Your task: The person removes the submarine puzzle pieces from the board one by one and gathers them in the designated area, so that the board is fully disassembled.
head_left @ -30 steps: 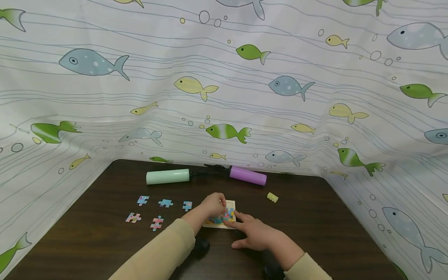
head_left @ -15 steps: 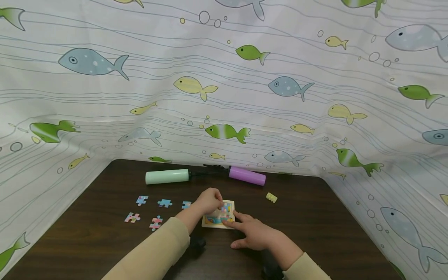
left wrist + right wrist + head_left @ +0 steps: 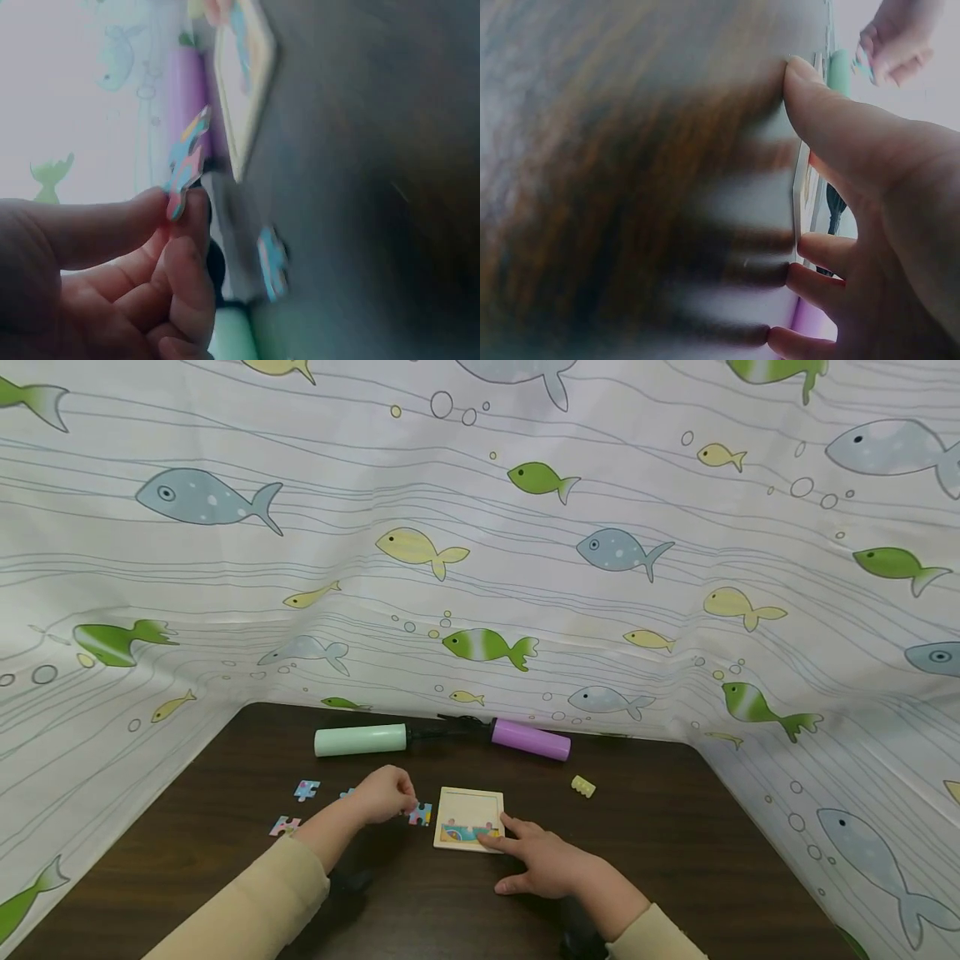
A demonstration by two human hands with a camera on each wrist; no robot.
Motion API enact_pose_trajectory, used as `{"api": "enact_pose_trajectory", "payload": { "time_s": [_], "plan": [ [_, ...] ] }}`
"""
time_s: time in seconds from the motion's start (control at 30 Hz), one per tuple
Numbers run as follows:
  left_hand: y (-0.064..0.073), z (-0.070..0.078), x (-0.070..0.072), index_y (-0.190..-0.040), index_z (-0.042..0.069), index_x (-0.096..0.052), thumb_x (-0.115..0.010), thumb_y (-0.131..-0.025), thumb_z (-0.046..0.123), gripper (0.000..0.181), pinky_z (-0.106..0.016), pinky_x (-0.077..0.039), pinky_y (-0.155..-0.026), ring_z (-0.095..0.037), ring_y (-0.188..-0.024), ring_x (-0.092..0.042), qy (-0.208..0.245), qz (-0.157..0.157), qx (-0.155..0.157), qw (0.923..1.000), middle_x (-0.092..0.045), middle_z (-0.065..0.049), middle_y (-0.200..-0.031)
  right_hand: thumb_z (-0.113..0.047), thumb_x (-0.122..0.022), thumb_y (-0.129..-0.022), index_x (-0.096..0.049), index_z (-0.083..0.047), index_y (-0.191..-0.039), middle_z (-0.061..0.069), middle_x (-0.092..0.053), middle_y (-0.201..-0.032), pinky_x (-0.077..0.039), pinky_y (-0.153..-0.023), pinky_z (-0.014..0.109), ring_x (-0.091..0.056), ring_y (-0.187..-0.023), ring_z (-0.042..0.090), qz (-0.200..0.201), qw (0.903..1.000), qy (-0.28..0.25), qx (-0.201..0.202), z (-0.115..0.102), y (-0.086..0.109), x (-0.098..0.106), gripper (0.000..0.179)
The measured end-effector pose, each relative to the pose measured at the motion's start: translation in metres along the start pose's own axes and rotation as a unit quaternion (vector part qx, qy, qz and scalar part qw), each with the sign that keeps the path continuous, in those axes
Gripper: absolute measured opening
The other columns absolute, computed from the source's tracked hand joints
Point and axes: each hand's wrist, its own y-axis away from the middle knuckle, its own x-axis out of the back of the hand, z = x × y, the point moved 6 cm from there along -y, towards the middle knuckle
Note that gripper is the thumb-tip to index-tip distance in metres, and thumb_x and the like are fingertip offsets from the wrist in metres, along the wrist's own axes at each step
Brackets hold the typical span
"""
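One jigsaw piece (image 3: 422, 814), blue with touches of pink and yellow, is pinched between the thumb and fingertip of the person's left hand (image 3: 384, 795), held clear of the desk (image 3: 637, 827) and just left of a shallow square wooden tray (image 3: 472, 792). Of the two hands, this one has its spare fingers curled in toward the palm. A printed strip (image 3: 456, 833), mostly blue, fills the tray's near side, with a couple of small pinkish knobs along its upper edge; pale board shows beyond it. The right hand (image 3: 547, 862) lies palm down, fingers spread and fairly straight, gripping nothing, one fingertip over the tray's near right corner and its thumb apart from the tray on the near side. Over to the left I see a blue piece (image 3: 306, 790), another blue piece (image 3: 346, 793) mostly hidden behind the left hand, and a pink piece (image 3: 283, 825) partly covered by a cream sleeve (image 3: 240, 893). Toward the back, a mint-green cylinder (image 3: 360, 740) and a purple cylinder (image 3: 531, 739) lie with thin black parts (image 3: 446, 732) between them. Well right of the tray sits a small yellow block (image 3: 582, 786). Fish-printed cloth (image 3: 480, 585) hangs behind and along both sides.
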Motion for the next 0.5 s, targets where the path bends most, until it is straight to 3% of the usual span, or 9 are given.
{"api": "enact_pose_trajectory", "payload": {
  "time_s": [0.23, 0.5],
  "plan": [
    [0.028, -0.015, 0.003, -0.069, 0.005, -0.058, -0.065, -0.090, 0.000, 0.022, -0.030, -0.036, -0.053, -0.016, -0.059, -0.042, -0.018, -0.035, 0.003, 0.9992, -0.055, -0.001, -0.072, -0.054, -0.066, -0.088, -0.035, -0.043, -0.151, 0.009, -0.019, -0.162, -0.032, -0.103, 0.062, -0.026, -0.142, 0.039, 0.001, 1.0000, 0.002, 0.000, 0.001, 0.001, -0.001, 0.072],
    [0.036, -0.024, 0.001, -0.069, 0.006, -0.056, -0.066, -0.088, 0.000, 0.022, -0.032, -0.038, -0.055, -0.017, -0.059, -0.046, -0.044, -0.027, 0.010, 0.9986, -0.056, -0.001, -0.072, -0.053, -0.066, -0.088, -0.036, -0.043, -0.151, 0.008, -0.020, -0.161, -0.032, -0.103, 0.062, -0.026, -0.142, 0.038, 0.003, 1.0000, -0.002, -0.001, 0.000, 0.001, 0.000, 0.071]
  ]
}}
